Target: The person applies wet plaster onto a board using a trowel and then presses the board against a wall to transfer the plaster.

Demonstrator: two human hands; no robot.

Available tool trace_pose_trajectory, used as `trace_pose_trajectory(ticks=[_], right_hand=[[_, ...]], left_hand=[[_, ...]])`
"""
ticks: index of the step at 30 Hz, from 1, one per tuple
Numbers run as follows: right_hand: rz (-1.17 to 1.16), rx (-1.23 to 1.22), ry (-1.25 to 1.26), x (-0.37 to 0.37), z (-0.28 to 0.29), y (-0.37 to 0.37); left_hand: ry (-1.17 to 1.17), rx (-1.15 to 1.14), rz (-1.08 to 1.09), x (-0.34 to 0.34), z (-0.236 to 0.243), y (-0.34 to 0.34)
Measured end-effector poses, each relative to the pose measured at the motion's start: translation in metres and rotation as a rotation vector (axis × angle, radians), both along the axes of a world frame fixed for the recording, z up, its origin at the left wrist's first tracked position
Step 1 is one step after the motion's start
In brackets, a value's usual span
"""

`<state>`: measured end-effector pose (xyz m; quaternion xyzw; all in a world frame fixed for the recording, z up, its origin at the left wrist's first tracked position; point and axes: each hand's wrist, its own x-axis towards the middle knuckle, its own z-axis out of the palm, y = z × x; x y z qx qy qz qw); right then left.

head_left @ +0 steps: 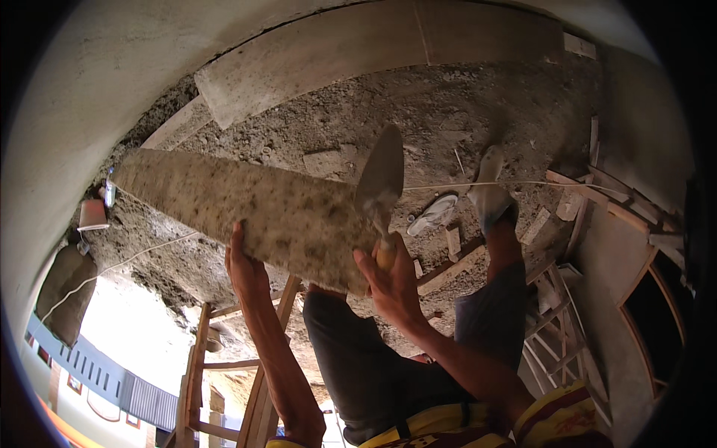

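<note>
A long, rough board (276,213), grey-brown and blotched, slants across the middle from the far left to just in front of my body. My left hand (250,272) grips its near edge, thumb on top and the other fingers underneath, out of sight. At the board's right end is my right hand (396,287), closed around the wooden handle of a trowel (381,175). The trowel's pointed metal blade rises away from me over the board's far right corner. My right thumb also presses near the board's end; whether those fingers bear its weight I cannot tell.
Rubble-strewn ground (269,127) lies below. A wooden ladder (198,366) stands at lower left, a trestle-like frame (556,321) at right. A loose sandal (435,214) lies near my foot (491,198). A thin cord (515,182) crosses; a pale bucket (93,215) sits far left.
</note>
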<state>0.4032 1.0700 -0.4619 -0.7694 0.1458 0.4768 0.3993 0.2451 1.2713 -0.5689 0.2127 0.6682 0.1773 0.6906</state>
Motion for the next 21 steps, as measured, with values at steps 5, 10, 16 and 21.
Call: trace_pose_trajectory(ticks=[5,10,16,21], right_hand=[[-0.263,0.005,0.096,-0.018,0.121,-0.066],[-0.336,-0.116,-0.036,0.002,0.201,-0.176],[-0.847,-0.085,0.119,0.016,0.256,-0.353],[-0.940,-0.017,0.073,0.002,0.307,-0.522]], left_hand=[[0.150,-0.053,-0.083,0.034,0.134,-0.063],[0.268,-0.042,-0.338,0.080,0.220,-0.165],[0.459,0.567,-1.425,0.110,0.300,-0.326],[0.464,0.080,-0.903,0.145,0.365,-0.485]])
